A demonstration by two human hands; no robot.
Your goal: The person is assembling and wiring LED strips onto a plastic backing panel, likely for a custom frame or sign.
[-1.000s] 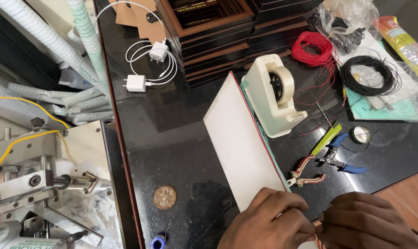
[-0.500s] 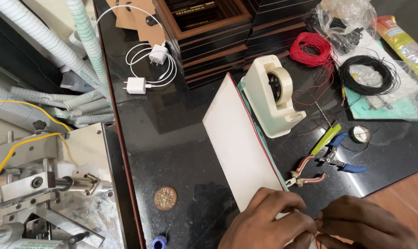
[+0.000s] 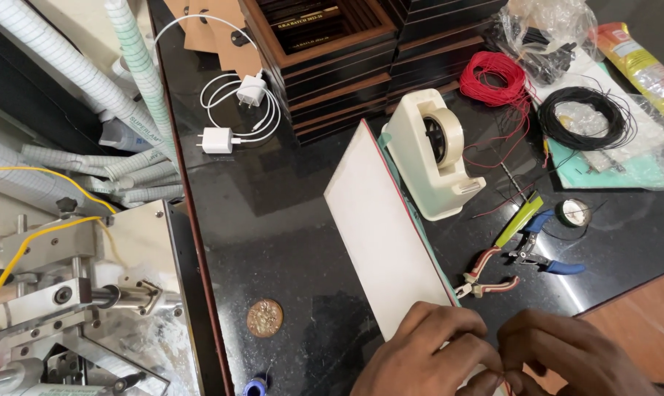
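— Red wire, thin, is pinched between the fingers of both hands at the bottom edge; left hand and right hand meet there, fingertips touching.

— Where does it sit?

— Just over the near end of the white board on the black worktop.

— And around them?

— Red-handled pliers just beyond the hands, blue-handled pliers beside those, a cream tape dispenser farther back.

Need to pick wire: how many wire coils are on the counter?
2: a red coil behind the tape dispenser, and a black coil to its right. More may hide under the plastic bags.
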